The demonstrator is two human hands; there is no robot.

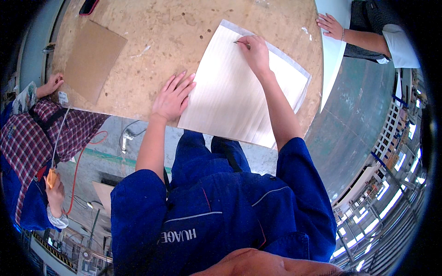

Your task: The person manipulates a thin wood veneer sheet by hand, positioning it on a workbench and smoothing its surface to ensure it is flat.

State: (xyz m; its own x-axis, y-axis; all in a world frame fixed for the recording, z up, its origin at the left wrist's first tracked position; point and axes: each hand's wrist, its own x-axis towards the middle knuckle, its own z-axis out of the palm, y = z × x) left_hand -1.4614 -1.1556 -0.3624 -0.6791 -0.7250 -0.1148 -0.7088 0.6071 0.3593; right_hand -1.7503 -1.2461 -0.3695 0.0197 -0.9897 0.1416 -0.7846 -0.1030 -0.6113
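A pale wood-grain sheet [230, 101] with a whitish translucent border lies on the plywood tabletop [147, 27]. My right hand [254, 55] grips a slim pencil-like tool [240, 43], its point near the upper part of the sheet. My left hand [172, 99] lies with fingers extended across the sheet's left edge and the bare tabletop beside it.
A brown board [95, 60] and a phone [87, 6] lie left. A co-worker in checked cloth [27, 142] holds an orange-handled tool [51, 177] with a long rod. At right, another person's hand [329, 26] rests by a white panel [329, 73].
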